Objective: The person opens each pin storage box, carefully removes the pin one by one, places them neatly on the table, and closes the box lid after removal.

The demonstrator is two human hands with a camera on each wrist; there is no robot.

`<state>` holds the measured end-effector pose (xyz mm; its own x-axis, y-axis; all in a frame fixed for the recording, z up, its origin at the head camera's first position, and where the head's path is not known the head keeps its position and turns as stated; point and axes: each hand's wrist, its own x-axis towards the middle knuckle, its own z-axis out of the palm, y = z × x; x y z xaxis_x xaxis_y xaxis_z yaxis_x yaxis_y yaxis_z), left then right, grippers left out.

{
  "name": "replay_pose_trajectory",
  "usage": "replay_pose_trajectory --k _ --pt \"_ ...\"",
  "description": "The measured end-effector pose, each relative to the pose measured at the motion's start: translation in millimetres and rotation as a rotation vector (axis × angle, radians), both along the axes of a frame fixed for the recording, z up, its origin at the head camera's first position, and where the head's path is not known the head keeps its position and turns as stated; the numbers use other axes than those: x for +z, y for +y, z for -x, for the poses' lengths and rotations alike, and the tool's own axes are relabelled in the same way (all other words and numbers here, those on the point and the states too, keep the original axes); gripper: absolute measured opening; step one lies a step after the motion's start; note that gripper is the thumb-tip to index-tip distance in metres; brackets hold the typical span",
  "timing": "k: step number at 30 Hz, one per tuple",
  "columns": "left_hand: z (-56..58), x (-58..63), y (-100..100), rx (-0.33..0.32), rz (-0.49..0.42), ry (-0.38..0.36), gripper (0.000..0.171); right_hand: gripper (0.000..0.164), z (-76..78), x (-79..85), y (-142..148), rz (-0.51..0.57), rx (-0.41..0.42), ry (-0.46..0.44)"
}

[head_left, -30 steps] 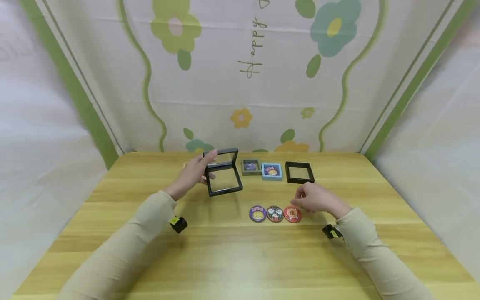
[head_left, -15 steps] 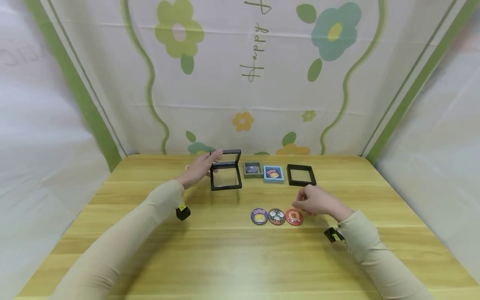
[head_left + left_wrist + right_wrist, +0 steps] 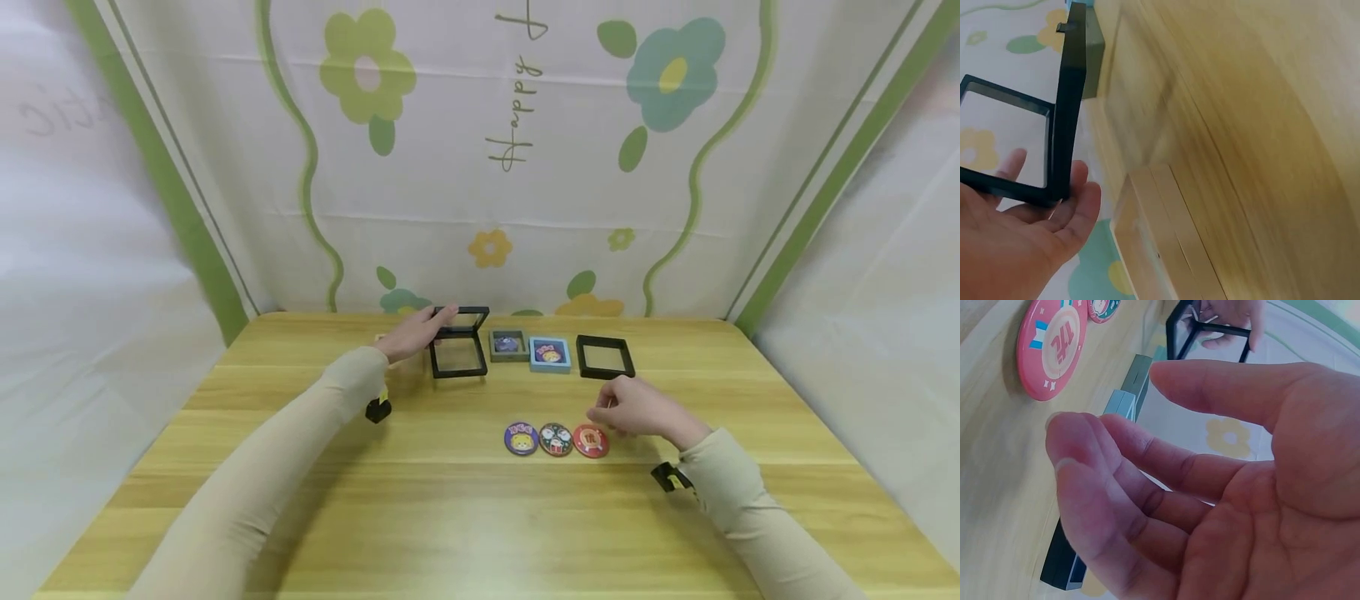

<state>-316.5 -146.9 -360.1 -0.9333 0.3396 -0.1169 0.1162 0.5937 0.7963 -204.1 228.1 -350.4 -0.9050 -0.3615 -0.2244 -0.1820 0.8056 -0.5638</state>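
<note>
My left hand [image 3: 416, 332] holds a black hinged display frame [image 3: 459, 372] by its hinge side, with the two clear-windowed halves spread apart. In the left wrist view, the fingers wrap under the hinge corner of this black frame [image 3: 1071, 75], which is raised over the table. Beside a red round badge [image 3: 591, 441], my right hand [image 3: 641, 408] hovers with loosely bent fingers. Nothing lies between its thumb and fingers in the right wrist view, where the red badge [image 3: 1054, 347] is just past the fingertips. A dark green badge [image 3: 556, 439] and a purple badge [image 3: 521, 438] continue the row leftward.
Behind the badges stand a grey-green frame [image 3: 509, 357] and a light blue frame [image 3: 551, 367], each with a badge inside. A second black frame [image 3: 582, 357] lies to their right. A wood-coloured frame [image 3: 1179, 231] sits below my left hand. A flowered curtain [image 3: 450, 192] borders the table's back.
My left hand has carried the spread black frame slightly rightward and turned it straighter. The right hand stays beside the red badge. The head view has tilted up a little.
</note>
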Motion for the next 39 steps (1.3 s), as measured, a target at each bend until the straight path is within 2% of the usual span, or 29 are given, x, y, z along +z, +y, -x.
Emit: replay_pose_trajectory --k 6,11,17,22,24,29,39 --pt "4.2 -5.8 0 -0.048 0.105 0.053 0.094 0.020 -1.5 0.5 0 -0.005 -0.005 -0.006" --pt "5.3 -8.5 0 -0.060 0.140 0.070 0.089 0.020 -1.3 -0.7 1 0.003 0.002 -0.008" --pt "9.4 -8.4 0 -0.066 0.131 0.089 0.084 0.020 0.6 -1.7 4 0.007 0.000 -0.002" --pt "13.4 -9.2 0 -0.103 0.087 0.146 0.051 0.020 0.7 -0.7 4 0.002 -0.007 0.001" --pt "14.7 -9.5 0 -0.122 0.082 0.174 0.043 0.021 0.2 -0.3 4 -0.003 -0.009 -0.006" --pt "16.9 -8.0 -3 -0.137 0.108 0.207 0.040 0.021 -0.5 0.2 2 0.003 -0.011 -0.020" --pt "14.9 -2.3 -10 -0.098 0.158 0.211 0.035 0.020 -0.9 1.1 0 0.014 -0.008 -0.016"
